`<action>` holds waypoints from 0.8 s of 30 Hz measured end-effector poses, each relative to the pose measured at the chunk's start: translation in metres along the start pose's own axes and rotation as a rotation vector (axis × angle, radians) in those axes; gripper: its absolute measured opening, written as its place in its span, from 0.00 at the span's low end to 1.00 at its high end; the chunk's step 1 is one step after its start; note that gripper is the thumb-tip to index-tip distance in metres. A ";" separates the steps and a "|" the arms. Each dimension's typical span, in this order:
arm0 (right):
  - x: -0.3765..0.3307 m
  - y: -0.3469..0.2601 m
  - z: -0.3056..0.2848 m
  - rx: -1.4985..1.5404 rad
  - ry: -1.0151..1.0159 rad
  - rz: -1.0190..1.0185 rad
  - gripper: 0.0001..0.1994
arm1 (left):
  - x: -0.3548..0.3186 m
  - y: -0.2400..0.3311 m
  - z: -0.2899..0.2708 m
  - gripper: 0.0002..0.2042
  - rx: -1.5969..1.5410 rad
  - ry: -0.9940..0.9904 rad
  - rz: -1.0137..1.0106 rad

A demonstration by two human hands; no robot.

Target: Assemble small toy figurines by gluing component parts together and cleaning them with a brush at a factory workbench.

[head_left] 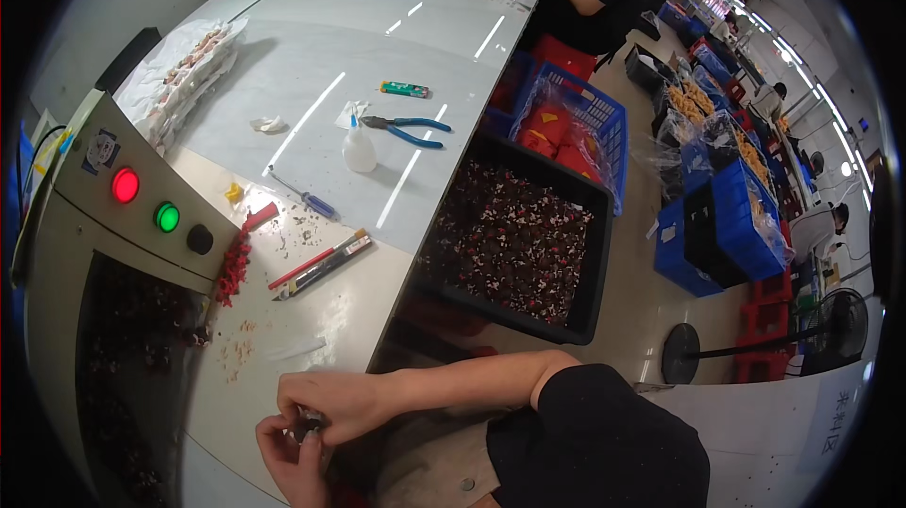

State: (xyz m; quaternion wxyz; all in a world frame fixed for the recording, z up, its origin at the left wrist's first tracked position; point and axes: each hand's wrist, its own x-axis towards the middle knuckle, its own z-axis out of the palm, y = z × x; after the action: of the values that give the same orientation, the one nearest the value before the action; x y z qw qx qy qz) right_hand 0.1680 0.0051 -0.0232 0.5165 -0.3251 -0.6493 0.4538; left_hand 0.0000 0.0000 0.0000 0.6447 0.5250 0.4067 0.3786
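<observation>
Pale table (311, 36) with bottle (360, 151), pliers (389, 124), screwdriver (319, 204)

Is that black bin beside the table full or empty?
Not empty: dark pieces spread across the black bin, below its rim; their depth is hidden.

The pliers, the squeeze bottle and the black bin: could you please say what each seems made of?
Pliers: apparently metal, with a dark grey head; smooth blue grips, plastic or rubber. Squeeze bottle: probably soft plastic, by its whitish, translucent body. Black bin: likely moulded plastic, given the dull, rounded rim.
</observation>
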 end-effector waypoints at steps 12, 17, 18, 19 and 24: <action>0.010 0.009 0.010 0.032 0.014 -0.012 0.17 | 0.002 -0.002 -0.015 0.16 0.052 0.082 -0.047; 0.013 0.011 0.014 -0.015 -0.014 -0.004 0.18 | 0.002 -0.002 -0.022 0.16 0.006 0.067 -0.055; 0.014 0.011 0.014 -0.013 -0.020 -0.003 0.18 | 0.001 -0.002 -0.023 0.16 0.005 0.074 -0.055; 0.016 0.010 0.015 -0.009 -0.025 0.013 0.18 | 0.002 0.000 -0.021 0.16 -0.014 0.075 -0.060; 0.023 0.016 0.026 0.029 -0.008 0.003 0.18 | 0.004 0.005 -0.029 0.16 -0.031 0.078 -0.060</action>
State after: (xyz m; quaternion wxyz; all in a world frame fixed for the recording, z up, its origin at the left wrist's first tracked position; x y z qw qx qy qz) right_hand 0.1367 0.0249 -0.0309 0.5180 -0.3168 -0.6440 0.4654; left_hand -0.0255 0.0150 0.0010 0.6476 0.4873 0.4412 0.3854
